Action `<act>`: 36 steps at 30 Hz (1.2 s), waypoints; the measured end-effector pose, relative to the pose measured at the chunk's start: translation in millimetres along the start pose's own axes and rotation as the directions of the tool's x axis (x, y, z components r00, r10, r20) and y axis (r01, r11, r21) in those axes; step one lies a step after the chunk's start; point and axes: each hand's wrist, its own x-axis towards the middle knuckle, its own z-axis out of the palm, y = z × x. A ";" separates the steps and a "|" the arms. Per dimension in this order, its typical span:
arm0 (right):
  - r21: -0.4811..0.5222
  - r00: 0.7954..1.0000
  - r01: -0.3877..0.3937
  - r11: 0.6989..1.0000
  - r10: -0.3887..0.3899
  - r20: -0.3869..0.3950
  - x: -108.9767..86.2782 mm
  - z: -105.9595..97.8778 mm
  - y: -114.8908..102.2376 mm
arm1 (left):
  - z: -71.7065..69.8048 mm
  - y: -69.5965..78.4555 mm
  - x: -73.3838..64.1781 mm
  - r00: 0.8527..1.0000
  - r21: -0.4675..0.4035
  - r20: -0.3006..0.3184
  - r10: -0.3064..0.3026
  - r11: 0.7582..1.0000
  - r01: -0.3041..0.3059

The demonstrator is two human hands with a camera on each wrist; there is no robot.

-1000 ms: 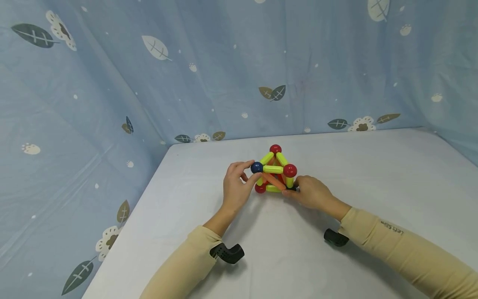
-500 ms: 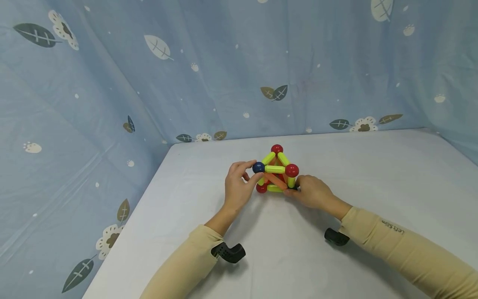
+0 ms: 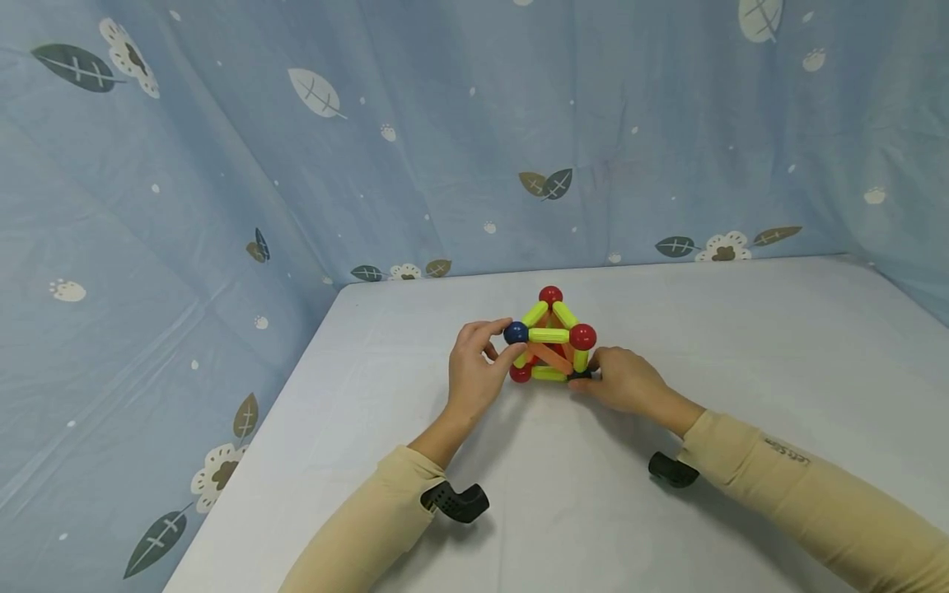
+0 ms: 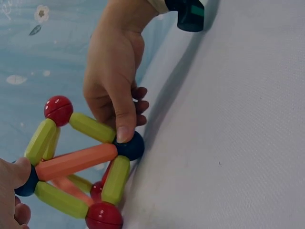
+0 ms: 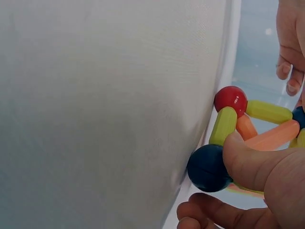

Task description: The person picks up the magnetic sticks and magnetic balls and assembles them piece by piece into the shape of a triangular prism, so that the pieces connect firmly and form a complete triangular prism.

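Note:
A ball-and-stick construction toy stands on the white table, its yellow-green rod [image 3: 549, 335] joining a blue ball [image 3: 516, 332] to a red ball [image 3: 583, 337]. Another red ball [image 3: 551, 296] tops the far side. My left hand [image 3: 474, 371] pinches the upper blue ball between thumb and fingertips. At the lower right corner my right hand [image 3: 630, 383] holds the lower blue ball [image 5: 208, 168], thumb against it and fingers behind. Between the two blue balls slants an orange rod [image 4: 76, 162]. The right hand's fingers partly hide that corner in the head view.
The white table [image 3: 385, 379] spreads around both hands. A blue patterned curtain [image 3: 445, 148] hangs behind and to the left. Black curved devices sit at the left wrist [image 3: 455, 502] and right wrist [image 3: 672, 469].
Toy and hands appear slightly further right in the head view, along with the background. The right thumb has slid a little off the orange rod's end, showing more of the lower blue ball.

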 end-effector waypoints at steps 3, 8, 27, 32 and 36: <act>0.013 1.000 0.003 1.000 -0.003 0.008 -1.8 -5.7 0.7 | -0.1 0.0 -0.7 1.000 0.001 0.009 -0.007 1.000 0.007; 0.059 0.994 0.068 0.996 -0.063 -0.088 -13.9 -30.5 -1.9 | 0.2 0.5 -1.1 1.000 -0.005 0.022 -0.007 1.000 0.007; 0.082 0.943 0.191 0.978 -0.160 -0.292 -27.5 -46.8 -5.5 | 3.8 8.1 -5.9 0.999 -0.012 0.027 0.041 0.999 -0.041; 0.078 0.940 0.194 0.978 -0.163 -0.301 -28.3 -46.3 -4.4 | 4.5 7.5 -6.1 0.999 -0.011 0.033 0.036 0.999 -0.036; 0.067 0.938 0.196 0.978 -0.167 -0.304 -28.7 -46.2 -4.1 | 4.1 7.9 -6.5 0.999 -0.011 0.038 0.029 1.000 -0.029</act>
